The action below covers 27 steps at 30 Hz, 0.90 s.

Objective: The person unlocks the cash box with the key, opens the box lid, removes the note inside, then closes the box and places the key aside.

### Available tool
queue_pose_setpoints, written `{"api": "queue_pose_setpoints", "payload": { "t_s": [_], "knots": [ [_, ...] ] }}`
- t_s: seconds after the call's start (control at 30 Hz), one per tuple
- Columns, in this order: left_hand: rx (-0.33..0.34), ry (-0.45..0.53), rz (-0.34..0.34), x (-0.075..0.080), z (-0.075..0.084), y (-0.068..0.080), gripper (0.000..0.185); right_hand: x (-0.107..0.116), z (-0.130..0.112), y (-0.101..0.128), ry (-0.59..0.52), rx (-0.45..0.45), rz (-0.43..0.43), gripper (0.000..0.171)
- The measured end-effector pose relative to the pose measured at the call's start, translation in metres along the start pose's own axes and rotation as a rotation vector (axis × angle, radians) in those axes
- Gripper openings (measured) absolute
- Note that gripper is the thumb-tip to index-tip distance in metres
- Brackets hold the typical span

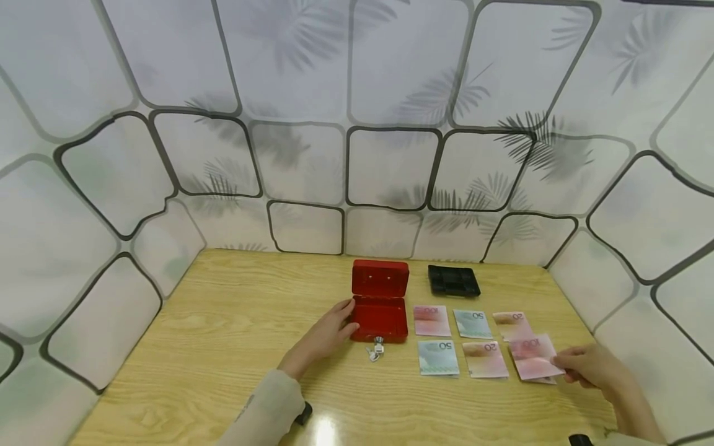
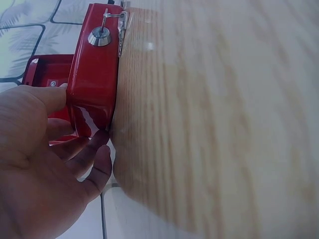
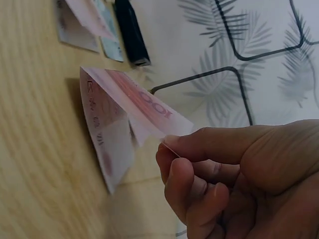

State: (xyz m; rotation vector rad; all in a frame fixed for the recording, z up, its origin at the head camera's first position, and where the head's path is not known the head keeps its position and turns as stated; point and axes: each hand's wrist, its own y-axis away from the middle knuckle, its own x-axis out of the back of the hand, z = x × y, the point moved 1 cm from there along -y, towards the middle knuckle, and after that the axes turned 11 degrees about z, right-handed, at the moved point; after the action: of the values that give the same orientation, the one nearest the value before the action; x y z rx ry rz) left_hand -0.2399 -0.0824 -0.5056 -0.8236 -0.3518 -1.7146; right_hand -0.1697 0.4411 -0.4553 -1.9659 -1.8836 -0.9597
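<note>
A red cash box (image 1: 380, 319) stands with its lid (image 1: 380, 279) raised. My left hand (image 1: 329, 328) holds its left side, the thumb at the front corner and the fingers along the side wall. A key sits in the box's front lock (image 2: 99, 36), with more keys (image 1: 372, 355) hanging from it. My right hand (image 1: 594, 367) pinches the right edge of a folded pink 100 banknote (image 1: 537, 357) between thumb and index finger. In the right wrist view the note's upper half (image 3: 134, 99) is lifted from its lower half (image 3: 107, 134).
Left of the held note lie folded notes in two rows: a pink 100 (image 1: 431, 321), a green 50 (image 1: 473, 324) and a 20 (image 1: 510, 323) behind, another 50 (image 1: 438, 357) and 20 (image 1: 485, 359) in front. A black compartment tray (image 1: 453, 280) lies behind them. Patterned walls enclose the wooden table (image 1: 223, 347).
</note>
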Motion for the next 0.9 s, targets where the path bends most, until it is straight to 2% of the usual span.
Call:
{"api": "queue_pose_setpoints", "payload": {
  "t_s": [0.33, 0.57, 0.9],
  "knots": [
    [0.005, 0.012, 0.002, 0.001, -0.002, 0.0, 0.061, -0.022, 0.018, -0.007, 0.054, -0.011, 0.124, 0.023],
    [-0.004, 0.021, 0.002, 0.001, -0.002, 0.0, 0.061, -0.031, 0.019, -0.006, 0.131, -0.001, 0.202, 0.026],
    [-0.009, 0.013, 0.003, -0.001, -0.002, 0.0, 0.061, -0.033, 0.016, -0.001, 0.188, 0.002, 0.242, 0.03]
  ]
}}
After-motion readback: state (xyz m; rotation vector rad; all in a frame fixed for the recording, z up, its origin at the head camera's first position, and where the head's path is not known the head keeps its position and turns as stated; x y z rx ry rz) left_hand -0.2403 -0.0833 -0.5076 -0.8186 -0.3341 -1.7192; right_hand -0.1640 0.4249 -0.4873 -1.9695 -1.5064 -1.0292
